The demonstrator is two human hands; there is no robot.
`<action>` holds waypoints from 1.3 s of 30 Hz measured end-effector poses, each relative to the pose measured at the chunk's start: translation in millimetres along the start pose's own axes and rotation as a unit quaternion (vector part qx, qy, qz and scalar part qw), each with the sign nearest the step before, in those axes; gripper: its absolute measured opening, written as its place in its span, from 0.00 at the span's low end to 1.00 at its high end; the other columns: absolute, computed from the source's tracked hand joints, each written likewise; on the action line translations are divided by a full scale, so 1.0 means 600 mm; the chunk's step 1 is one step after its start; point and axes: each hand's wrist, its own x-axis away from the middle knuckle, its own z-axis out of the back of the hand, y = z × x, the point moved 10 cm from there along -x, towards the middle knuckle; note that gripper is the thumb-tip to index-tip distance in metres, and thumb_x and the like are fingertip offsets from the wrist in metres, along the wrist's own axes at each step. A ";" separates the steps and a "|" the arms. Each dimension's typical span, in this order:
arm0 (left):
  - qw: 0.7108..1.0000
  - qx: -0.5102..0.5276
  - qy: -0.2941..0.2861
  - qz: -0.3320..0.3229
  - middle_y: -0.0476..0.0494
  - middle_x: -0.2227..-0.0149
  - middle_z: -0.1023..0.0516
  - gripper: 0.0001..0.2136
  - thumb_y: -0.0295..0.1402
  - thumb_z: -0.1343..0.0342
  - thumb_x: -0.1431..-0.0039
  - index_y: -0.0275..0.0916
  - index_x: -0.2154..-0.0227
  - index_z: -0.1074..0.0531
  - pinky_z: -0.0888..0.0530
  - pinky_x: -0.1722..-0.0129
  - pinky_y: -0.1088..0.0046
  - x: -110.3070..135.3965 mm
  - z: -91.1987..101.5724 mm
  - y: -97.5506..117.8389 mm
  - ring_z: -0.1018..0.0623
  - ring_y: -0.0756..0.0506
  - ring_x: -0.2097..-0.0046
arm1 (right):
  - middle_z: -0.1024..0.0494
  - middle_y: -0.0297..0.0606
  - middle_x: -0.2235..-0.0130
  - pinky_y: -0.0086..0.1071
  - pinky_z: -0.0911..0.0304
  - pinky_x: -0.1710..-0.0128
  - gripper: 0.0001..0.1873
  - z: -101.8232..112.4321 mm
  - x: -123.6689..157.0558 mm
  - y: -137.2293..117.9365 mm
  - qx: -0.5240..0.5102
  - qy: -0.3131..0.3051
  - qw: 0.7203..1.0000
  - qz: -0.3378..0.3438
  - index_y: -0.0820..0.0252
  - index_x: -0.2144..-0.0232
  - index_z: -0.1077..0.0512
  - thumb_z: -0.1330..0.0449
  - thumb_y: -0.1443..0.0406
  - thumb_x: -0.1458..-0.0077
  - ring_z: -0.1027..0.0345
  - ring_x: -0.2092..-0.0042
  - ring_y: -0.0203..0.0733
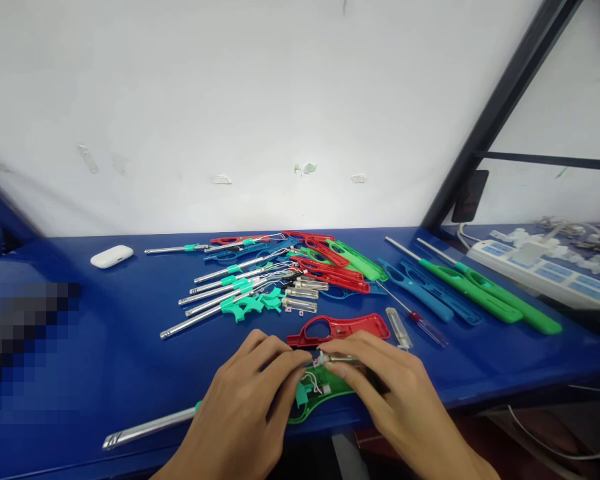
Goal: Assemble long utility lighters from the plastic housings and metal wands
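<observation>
Between thumb and fingers, my right hand (395, 383) grips a clear fuel tank (345, 359), mostly covered by the fingers. At its left end shows a small whitish valve fitting (321, 359). My left hand (253, 393) is closed in a pinch beside that fitting; what its fingertips hold is hidden. Beneath both hands lies a green lighter shell half (325, 399) containing white wires (310, 381) and a teal trigger (301, 396). A metal lighter tube (150, 428) extends left from under my left hand. A red shell half (347, 328) lies just beyond my fingers.
Several metal tubes (215, 303) with wires lie mid-table, near teal triggers (247, 307) and clear tanks (300, 305). Rightward are a loose tank (398, 327), a screwdriver (427, 328), blue shells (420, 290) and green lighters (495, 293). A white case (112, 257) and power strip (545, 270) flank them.
</observation>
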 end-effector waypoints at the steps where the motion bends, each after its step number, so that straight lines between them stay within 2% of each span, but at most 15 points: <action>1: 1.000 0.002 0.004 0.001 0.48 0.61 0.20 0.13 0.20 0.47 0.30 0.43 0.50 0.24 0.24 0.61 0.68 0.000 0.001 0.000 0.26 0.45 0.60 | 0.17 0.29 0.54 0.27 0.30 0.51 0.08 0.002 0.000 -0.001 0.000 0.005 1.000 0.004 0.46 0.51 0.23 0.41 0.64 0.27 0.21 0.54 0.37; 12: 1.000 -0.006 0.009 -0.008 0.49 0.62 0.20 0.11 0.19 0.46 0.30 0.41 0.55 0.24 0.25 0.61 0.68 -0.003 0.004 0.006 0.26 0.45 0.62 | 0.17 0.28 0.55 0.26 0.31 0.50 0.10 0.000 -0.001 -0.004 -0.001 -0.007 1.000 0.010 0.46 0.52 0.22 0.41 0.67 0.28 0.22 0.54 0.35; 20: 0.999 -0.013 0.017 -0.038 0.50 0.63 0.21 0.10 0.20 0.48 0.29 0.41 0.57 0.27 0.26 0.61 0.70 -0.003 0.003 0.013 0.26 0.46 0.64 | 0.17 0.28 0.56 0.24 0.30 0.51 0.10 0.005 -0.002 -0.014 0.001 0.005 0.999 0.033 0.48 0.53 0.21 0.39 0.69 0.30 0.22 0.55 0.36; 30: 0.997 -0.044 0.006 -0.061 0.49 0.63 0.21 0.10 0.21 0.51 0.27 0.40 0.57 0.27 0.26 0.58 0.67 0.003 -0.002 0.019 0.26 0.45 0.63 | 0.18 0.25 0.57 0.21 0.31 0.54 0.14 0.010 -0.001 -0.026 -0.016 0.022 0.998 0.062 0.45 0.51 0.20 0.37 0.70 0.32 0.23 0.58 0.31; 39: 0.995 -0.061 0.008 -0.084 0.49 0.62 0.19 0.09 0.21 0.51 0.26 0.38 0.57 0.27 0.26 0.58 0.67 0.004 -0.003 0.028 0.26 0.45 0.63 | 0.18 0.31 0.59 0.27 0.27 0.59 0.14 0.013 0.002 -0.031 0.007 0.045 0.996 0.078 0.47 0.48 0.18 0.36 0.68 0.32 0.22 0.61 0.36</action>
